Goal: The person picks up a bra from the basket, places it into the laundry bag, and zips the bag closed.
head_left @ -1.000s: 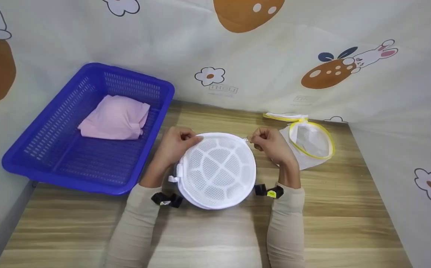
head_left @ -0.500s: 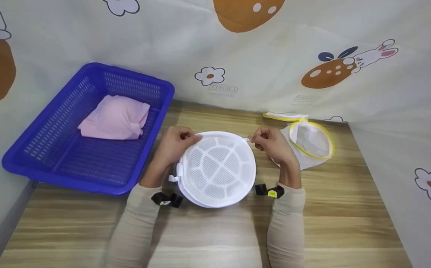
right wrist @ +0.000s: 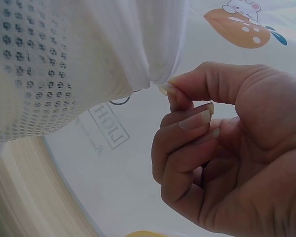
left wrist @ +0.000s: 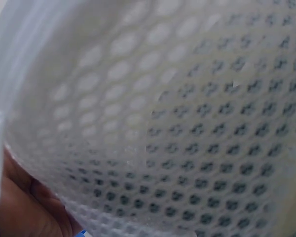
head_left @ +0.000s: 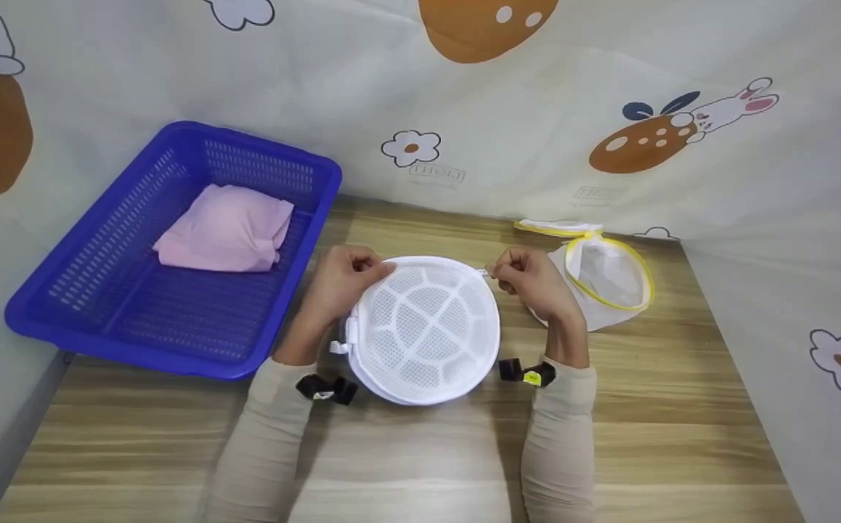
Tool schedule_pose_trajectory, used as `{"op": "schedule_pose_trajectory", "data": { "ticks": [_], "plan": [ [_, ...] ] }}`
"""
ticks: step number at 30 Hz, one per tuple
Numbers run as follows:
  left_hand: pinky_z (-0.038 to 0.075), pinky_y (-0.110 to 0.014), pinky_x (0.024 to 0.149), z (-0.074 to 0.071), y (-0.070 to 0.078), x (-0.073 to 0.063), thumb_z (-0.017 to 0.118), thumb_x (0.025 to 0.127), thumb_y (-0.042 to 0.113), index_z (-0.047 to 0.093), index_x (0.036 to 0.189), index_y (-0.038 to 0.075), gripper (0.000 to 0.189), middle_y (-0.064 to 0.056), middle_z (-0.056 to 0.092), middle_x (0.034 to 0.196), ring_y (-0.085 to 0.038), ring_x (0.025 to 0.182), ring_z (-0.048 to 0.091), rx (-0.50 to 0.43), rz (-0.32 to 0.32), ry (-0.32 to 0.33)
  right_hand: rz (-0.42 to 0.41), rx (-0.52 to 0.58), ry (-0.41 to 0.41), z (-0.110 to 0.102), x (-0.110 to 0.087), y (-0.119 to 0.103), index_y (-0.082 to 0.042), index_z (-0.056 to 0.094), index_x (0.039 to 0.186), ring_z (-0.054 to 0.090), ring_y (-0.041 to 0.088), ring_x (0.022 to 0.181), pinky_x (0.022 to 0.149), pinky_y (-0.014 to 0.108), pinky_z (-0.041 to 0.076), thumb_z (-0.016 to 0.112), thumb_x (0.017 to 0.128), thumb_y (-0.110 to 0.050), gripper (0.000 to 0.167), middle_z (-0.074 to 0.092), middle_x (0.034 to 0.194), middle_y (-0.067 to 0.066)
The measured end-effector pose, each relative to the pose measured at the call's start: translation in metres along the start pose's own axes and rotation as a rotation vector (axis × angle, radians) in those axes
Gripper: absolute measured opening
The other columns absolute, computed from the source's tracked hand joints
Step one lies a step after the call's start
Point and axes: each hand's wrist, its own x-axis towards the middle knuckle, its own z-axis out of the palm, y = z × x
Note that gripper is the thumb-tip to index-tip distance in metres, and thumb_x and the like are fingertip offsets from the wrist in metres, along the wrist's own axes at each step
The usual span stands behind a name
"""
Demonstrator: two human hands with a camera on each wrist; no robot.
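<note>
A round white mesh laundry bag (head_left: 431, 327) is held up over the table in the head view, its ribbed circular face turned upward. At its upper left rim, my left hand (head_left: 340, 283) pinches the edge between thumb and fingers. My right hand (head_left: 533, 283) is at the upper right rim, where thumb and forefinger pinch the small zipper pull (right wrist: 164, 89), mostly covered by the fingertips. The other right fingers curl inward in the right wrist view. Mesh (left wrist: 197, 123) fills most of the left wrist view, hiding much of the left hand (left wrist: 32, 205).
A blue plastic basket (head_left: 297, 290) stands at the left with a folded pink cloth (head_left: 224, 229) inside. Behind the right hand lies a white mesh bag with yellow trim (head_left: 609, 276), its round mouth open. A patterned curtain (head_left: 500, 131) borders the wooden table (head_left: 667, 407).
The lower edge of the white mesh laundry bag has shifted very slightly toward the curtain. Both hands keep their grip in nearly the same places.
</note>
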Motion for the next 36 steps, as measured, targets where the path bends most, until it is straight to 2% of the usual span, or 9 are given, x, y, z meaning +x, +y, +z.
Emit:
{"op": "schedule_pose_trajectory", "data": {
  "ticks": [4,8,17,27,31,36],
  "plan": [
    [0.033,-0.023,0.053,0.0003,0.0009,-0.0005,0.075,0.081,0.010,0.071,0.071,0.002,0.013,0.003,0.053,0.059,-0.010,0.057,0.045,0.003,-0.007,0.004,-0.021,-0.001,0.001,0.0003,-0.0010,0.0005,0.005,0.052,0.071,0.037,0.015,0.054,0.051,0.022,0.031,0.055,0.088,0.005,0.017,0.042,0.063,0.009],
    [0.034,-0.023,0.053,0.0006,0.0010,-0.0008,0.075,0.080,0.009,0.071,0.071,0.002,0.013,0.003,0.053,0.060,-0.011,0.057,0.046,0.003,-0.015,0.008,-0.031,-0.009,-0.001,0.0001,-0.0013,0.0002,0.002,0.053,0.070,0.036,0.014,0.053,0.050,0.022,0.030,0.056,0.088,0.004,0.019,0.041,0.061,0.008],
    [0.034,-0.023,0.054,0.0001,0.0003,-0.0005,0.075,0.081,0.011,0.072,0.072,0.001,0.013,0.002,0.055,0.060,-0.012,0.058,0.046,0.001,-0.020,0.003,-0.017,-0.022,0.002,0.0001,-0.0013,-0.0003,-0.001,0.054,0.070,0.038,0.016,0.054,0.050,0.022,0.031,0.055,0.088,0.004,0.019,0.041,0.062,0.011],
    [0.035,-0.023,0.053,-0.0020,-0.0007,-0.0002,0.073,0.082,0.009,0.071,0.071,0.001,0.014,0.002,0.055,0.060,-0.011,0.057,0.046,-0.006,-0.015,0.019,-0.005,0.018,0.011,-0.0006,0.0002,0.0024,0.002,0.053,0.071,0.037,0.016,0.055,0.051,0.024,0.032,0.053,0.087,0.008,0.017,0.042,0.063,0.007],
    [0.035,-0.024,0.054,-0.0025,0.0007,-0.0003,0.073,0.082,0.012,0.071,0.071,0.002,0.015,0.003,0.054,0.060,-0.012,0.058,0.046,0.027,-0.028,-0.012,0.009,0.015,0.023,-0.0010,0.0019,0.0025,0.003,0.053,0.072,0.037,0.018,0.056,0.052,0.027,0.033,0.053,0.088,0.008,0.016,0.044,0.065,0.009],
    [0.036,-0.023,0.052,-0.0018,0.0029,-0.0006,0.072,0.084,0.015,0.070,0.078,0.001,0.016,0.003,0.052,0.060,-0.011,0.057,0.046,0.053,-0.073,-0.100,0.012,-0.001,0.047,-0.0020,0.0032,0.0041,0.002,0.054,0.071,0.039,0.022,0.057,0.051,0.025,0.034,0.052,0.088,0.008,0.018,0.046,0.066,0.014]
  ]
}}
